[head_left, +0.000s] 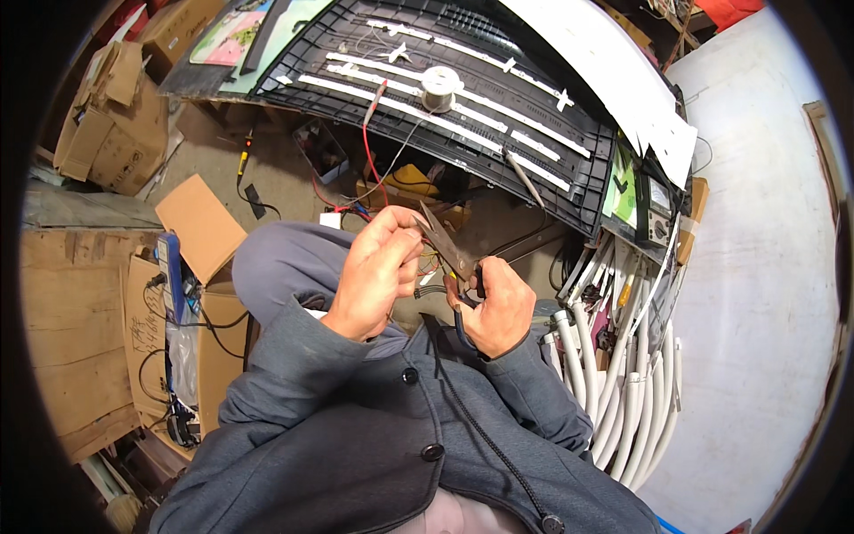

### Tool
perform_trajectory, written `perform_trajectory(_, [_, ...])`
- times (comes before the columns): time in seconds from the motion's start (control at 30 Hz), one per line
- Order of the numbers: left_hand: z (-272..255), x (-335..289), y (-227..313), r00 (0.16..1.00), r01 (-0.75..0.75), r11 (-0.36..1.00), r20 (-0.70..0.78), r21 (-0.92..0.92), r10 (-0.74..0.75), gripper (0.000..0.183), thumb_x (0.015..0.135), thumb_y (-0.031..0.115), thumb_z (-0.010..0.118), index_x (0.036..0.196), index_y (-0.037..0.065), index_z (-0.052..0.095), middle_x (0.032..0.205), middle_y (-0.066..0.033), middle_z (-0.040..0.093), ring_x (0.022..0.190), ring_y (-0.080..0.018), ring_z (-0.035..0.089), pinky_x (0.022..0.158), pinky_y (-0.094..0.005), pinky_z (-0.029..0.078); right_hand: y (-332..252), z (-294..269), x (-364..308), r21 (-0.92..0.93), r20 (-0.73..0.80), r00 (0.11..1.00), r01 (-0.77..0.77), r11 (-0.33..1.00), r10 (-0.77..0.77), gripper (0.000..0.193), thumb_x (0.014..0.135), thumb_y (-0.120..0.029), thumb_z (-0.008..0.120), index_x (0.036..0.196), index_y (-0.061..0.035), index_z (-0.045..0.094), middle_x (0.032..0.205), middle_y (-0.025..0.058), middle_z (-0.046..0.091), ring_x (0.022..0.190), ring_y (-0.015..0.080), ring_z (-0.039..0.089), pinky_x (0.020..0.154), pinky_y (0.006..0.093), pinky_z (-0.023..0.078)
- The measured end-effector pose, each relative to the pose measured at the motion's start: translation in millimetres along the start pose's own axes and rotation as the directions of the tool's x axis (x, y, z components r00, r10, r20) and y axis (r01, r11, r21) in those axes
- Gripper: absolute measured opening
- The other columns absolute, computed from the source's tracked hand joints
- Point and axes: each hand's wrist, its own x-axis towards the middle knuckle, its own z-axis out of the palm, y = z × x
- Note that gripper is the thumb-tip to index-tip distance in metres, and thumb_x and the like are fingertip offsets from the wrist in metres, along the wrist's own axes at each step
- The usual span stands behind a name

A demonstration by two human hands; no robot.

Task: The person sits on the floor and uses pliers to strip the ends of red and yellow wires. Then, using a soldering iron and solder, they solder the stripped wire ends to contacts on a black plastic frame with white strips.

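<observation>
Above my lap, my right hand [503, 311] is wrapped round the black handles of a pair of scissors [452, 252]. Their dark metal blades point up and left, parted at the tips. Beside the blade tips, my left hand [378, 271] is closed in a pinch. Whatever lies between its fingers is too small to make out. Just past my hands, a black panel [356, 133] carries rows of white light strips [507, 142]. On it stand a spool of thin wire [439, 89] and a red test probe [375, 102].
An analogue multimeter [656, 218] sits at the panel's right end. Below it leans a bundle of white tubes [623, 392]. A pen-shaped tool with a yellow handle [244, 160] hangs at the left. Cardboard boxes [116, 125] and a blue case [169, 271] stand further left.
</observation>
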Motion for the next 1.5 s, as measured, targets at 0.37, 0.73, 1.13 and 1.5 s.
perform_trajectory(0.37, [1, -10, -5, 0.978, -0.191, 0.867, 0.017, 0.46, 0.206, 0.011, 0.109, 0.017, 0.055, 0.111, 0.006, 0.057, 0.073, 0.0076, 0.045, 0.055, -0.0003, 0.035, 0.049, -0.0194, 0.029, 5, 2, -7, 0.129, 0.172, 0.985, -0.021, 0.991, -0.002, 0.039, 0.078, -0.026, 0.086, 0.085, -0.0038, 0.054, 0.074, 0.0109, 0.058, 0.065, 0.0328, 0.06, 0.058, 0.0433, 0.048])
perform_trajectory(0.73, [-2, -11, -5, 0.98, -0.197, 0.896, 0.075, 0.398, 0.182, 0.013, 0.109, 0.016, 0.055, 0.11, 0.004, 0.059, 0.076, 0.0073, 0.048, 0.057, -0.0001, 0.037, 0.05, -0.02, 0.03, 4, 1, -8, 0.206, 0.247, 0.969, -0.076, 0.976, 0.024, 0.037, 0.078, -0.022, 0.084, 0.084, -0.003, 0.052, 0.073, 0.0139, 0.056, 0.064, 0.0367, 0.059, 0.059, 0.045, 0.047])
perform_trajectory(1.13, [-3, -18, -17, 0.965, -0.18, 0.642, 0.009, 0.745, 0.26, 0.031, 0.097, 0.014, 0.076, 0.078, 0.001, 0.055, 0.062, 0.0058, 0.045, 0.062, -0.002, 0.035, 0.049, -0.028, 0.031, 4, 9, -21, 0.431, 0.45, 0.89, -0.283, 0.857, 0.067, 0.037, 0.081, -0.018, 0.079, 0.08, 0.0011, 0.048, 0.065, 0.0164, 0.051, 0.055, 0.0278, 0.051, 0.055, 0.0415, 0.043])
perform_trajectory(1.5, [-4, -18, -19, 0.951, -0.253, 0.643, 0.065, 0.723, 0.302, 0.035, 0.098, 0.012, 0.076, 0.073, 0.002, 0.052, 0.059, 0.0073, 0.039, 0.06, -0.0007, 0.03, 0.047, -0.0272, 0.025, 10, 13, -26, 0.449, 0.515, 0.857, -0.309, 0.839, 0.04, 0.027, 0.085, -0.01, 0.076, 0.105, 0.0039, 0.064, 0.07, 0.0057, 0.053, 0.063, 0.0122, 0.048, 0.059, 0.0318, 0.043])
